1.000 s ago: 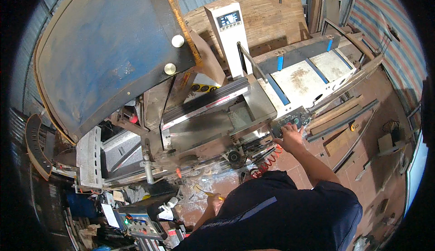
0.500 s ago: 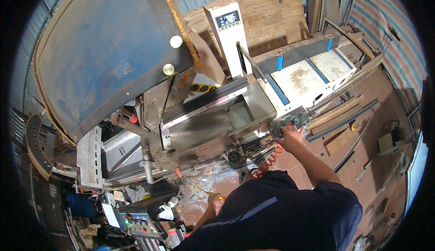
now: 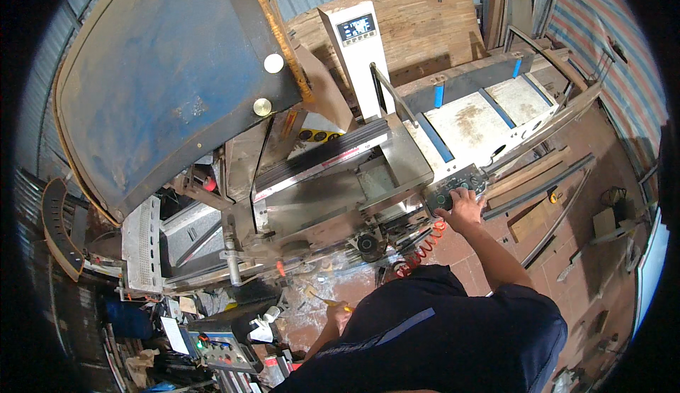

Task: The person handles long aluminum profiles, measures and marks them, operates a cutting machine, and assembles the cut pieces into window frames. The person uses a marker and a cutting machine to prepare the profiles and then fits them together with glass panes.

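My right hand (image 3: 464, 210) rests with fingers spread over the small dark button panel (image 3: 443, 193) at the front of the machine's white roller table. The fingertips touch the panel's far right part, and which button lies under them is hidden. Low in front of my body, my left hand (image 3: 338, 315) is closed around a slim yellow tool (image 3: 326, 300). The tool points up and left, and its exact kind is too small to make out. The band saw (image 3: 184, 102), with a big worn blue cover, stands over the metal bed (image 3: 312, 198).
A white post with a lit display (image 3: 356, 28) rises behind the bed. Below the button panel hangs a red coiled hose (image 3: 433, 240). Wooden and metal bars (image 3: 531, 173) lie on the floor at right. A second control box (image 3: 219, 352) stands at lower left.
My right hand has shifted right across the button panel, uncovering a green button at its left. My left hand and the yellow tool have stayed nearly in place.
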A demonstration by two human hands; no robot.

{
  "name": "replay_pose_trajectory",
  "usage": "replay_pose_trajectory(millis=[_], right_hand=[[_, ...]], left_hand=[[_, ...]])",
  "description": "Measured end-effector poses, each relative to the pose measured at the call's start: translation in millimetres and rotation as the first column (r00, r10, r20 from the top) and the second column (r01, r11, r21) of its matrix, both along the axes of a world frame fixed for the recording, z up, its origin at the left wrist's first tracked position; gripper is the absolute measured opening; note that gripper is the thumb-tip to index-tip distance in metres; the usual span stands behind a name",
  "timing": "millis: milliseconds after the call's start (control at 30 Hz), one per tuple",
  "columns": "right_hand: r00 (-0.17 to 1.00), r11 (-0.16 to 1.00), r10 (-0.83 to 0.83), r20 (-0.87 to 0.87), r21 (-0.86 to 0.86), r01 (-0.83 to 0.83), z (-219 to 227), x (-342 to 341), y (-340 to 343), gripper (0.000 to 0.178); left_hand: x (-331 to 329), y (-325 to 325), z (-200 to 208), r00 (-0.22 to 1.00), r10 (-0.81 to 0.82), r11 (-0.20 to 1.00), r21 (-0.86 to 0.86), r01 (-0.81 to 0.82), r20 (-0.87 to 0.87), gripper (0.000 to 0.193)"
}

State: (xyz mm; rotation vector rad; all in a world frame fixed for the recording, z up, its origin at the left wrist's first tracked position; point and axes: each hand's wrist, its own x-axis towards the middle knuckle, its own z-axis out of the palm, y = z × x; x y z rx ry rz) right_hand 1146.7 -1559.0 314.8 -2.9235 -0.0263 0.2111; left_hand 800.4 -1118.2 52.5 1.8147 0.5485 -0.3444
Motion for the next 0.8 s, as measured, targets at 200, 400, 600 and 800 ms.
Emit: replay_pose_trajectory(millis=[200,400,600,800], right_hand=[[0.998,1.000,-0.009,-0.057,-0.021,0.008,5.5,4.3,-1.8,0.077],[0.993,1.000,-0.022,-0.113,0.010,0.023,9.9,10.3,-5.3,0.079],[0.999,1.000,-0.002,-0.050,-0.014,0.001,-6.8,4.0,-7.8,0.081],[0.999,0.998,0.031,-0.030,-0.053,-0.033,0.4,4.8,-7.7,0.080]], left_hand=[[5.8,-2.0,0.0,0.989,0.117,0.992,-0.037,-0.121,-0.096,0.015],[13.7,-2.6,-7.0,0.969,0.159,0.986,-0.018,-0.165,-0.191,0.022],[8.3,0.3,-6.3,0.993,0.058,0.997,0.054,-0.053,-0.099,0.016],[8.0,-0.9,7.4,0.999,-0.025,0.998,0.049,0.027,-0.033,0.009]])
